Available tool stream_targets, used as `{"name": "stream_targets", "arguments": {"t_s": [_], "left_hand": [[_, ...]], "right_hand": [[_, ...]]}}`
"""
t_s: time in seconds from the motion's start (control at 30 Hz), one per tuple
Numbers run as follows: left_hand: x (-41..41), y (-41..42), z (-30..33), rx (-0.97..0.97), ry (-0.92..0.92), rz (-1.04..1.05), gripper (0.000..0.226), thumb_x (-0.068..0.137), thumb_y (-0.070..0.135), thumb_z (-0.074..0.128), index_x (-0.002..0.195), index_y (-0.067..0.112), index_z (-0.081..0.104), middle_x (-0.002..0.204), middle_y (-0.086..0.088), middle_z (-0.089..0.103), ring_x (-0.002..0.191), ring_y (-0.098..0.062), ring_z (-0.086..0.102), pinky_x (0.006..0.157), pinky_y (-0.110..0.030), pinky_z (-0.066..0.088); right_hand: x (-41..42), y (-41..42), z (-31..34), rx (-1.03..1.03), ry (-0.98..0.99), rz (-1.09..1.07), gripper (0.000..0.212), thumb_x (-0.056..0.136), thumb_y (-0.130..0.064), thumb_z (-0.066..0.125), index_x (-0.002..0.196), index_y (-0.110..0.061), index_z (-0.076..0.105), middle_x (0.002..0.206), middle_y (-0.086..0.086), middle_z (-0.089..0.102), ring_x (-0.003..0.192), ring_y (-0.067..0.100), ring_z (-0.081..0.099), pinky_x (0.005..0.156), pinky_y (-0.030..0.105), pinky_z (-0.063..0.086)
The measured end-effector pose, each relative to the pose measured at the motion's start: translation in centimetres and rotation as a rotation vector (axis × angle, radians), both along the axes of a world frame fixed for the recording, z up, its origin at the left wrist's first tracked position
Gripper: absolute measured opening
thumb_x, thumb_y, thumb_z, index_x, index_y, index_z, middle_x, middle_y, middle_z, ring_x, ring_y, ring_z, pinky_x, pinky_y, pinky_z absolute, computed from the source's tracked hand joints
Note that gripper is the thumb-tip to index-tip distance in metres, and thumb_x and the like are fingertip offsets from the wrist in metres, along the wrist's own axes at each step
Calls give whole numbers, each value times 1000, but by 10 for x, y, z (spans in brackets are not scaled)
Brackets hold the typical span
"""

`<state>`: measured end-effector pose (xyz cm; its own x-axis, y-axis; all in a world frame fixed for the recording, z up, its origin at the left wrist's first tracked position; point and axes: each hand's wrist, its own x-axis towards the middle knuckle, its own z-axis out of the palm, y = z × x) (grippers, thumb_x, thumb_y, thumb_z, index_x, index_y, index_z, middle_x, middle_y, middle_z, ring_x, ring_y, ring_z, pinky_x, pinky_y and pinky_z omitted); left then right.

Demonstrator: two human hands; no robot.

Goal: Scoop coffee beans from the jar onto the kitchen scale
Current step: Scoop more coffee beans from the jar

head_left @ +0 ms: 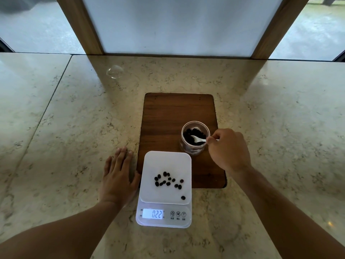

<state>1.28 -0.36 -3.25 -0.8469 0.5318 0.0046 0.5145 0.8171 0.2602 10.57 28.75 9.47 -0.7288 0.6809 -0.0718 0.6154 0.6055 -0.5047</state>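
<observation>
A clear jar [194, 146] of dark coffee beans stands on a brown wooden board [168, 116]. My right hand [228, 148] pinches a small white spoon [197, 139] whose bowl is inside the jar, among the beans. A white kitchen scale [149, 165] sits at the board's near edge with several coffee beans [168, 181] scattered on its platform; its lit display [152, 214] reads 022. My left hand [118, 177] lies flat on the counter, fingers together, just left of the scale and holding nothing.
The marble counter [74, 128] stretches wide on both sides. A clear round lid-like object [114, 71] lies at the far left. A wood-framed panel [179, 25] rises behind the counter's back edge.
</observation>
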Motion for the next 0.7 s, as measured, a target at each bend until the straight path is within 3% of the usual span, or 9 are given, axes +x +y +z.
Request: {"name": "stream_targets", "arguments": {"t_s": [0.23,0.4,0.5,0.6,0.7], "left_hand": [[1,1,1,22,-2,8,70,90,48,30,150,12,33,160,-10,27,151,-20,12,122,-47,10],[0,1,-1,30,2,2,68,91,47,33,149,12,34,160,-11,29,151,-22,14,121,-49,13],[0,0,-1,23,5,4,68,90,46,33,149,12,34,159,-11,30,151,-22,14,121,-49,13],[0,0,-1,22,5,5,68,90,46,33,149,11,35,159,-11,31,150,-22,15,121,-50,14],[0,1,1,27,2,3,69,90,46,33,149,11,34,159,-11,29,151,-22,15,121,-48,12]], "right_hand": [[-1,-4,-6,-86,-15,-25,36,87,-25,63,56,-7,63,48,9,61,33,12,43,26,11,26],[-1,2,-5,-130,-5,-68,37,85,-23,63,50,-13,57,41,-2,51,31,8,41,31,16,27],[0,2,2,-25,-5,-20,25,88,-24,61,65,-16,66,54,-1,60,44,8,53,39,19,32],[2,-3,7,145,9,67,20,92,-25,61,78,-13,68,59,-2,59,49,3,50,42,18,34],[2,-7,7,154,-21,88,22,93,-27,60,81,-11,70,59,-2,59,48,3,50,41,17,30]]}}
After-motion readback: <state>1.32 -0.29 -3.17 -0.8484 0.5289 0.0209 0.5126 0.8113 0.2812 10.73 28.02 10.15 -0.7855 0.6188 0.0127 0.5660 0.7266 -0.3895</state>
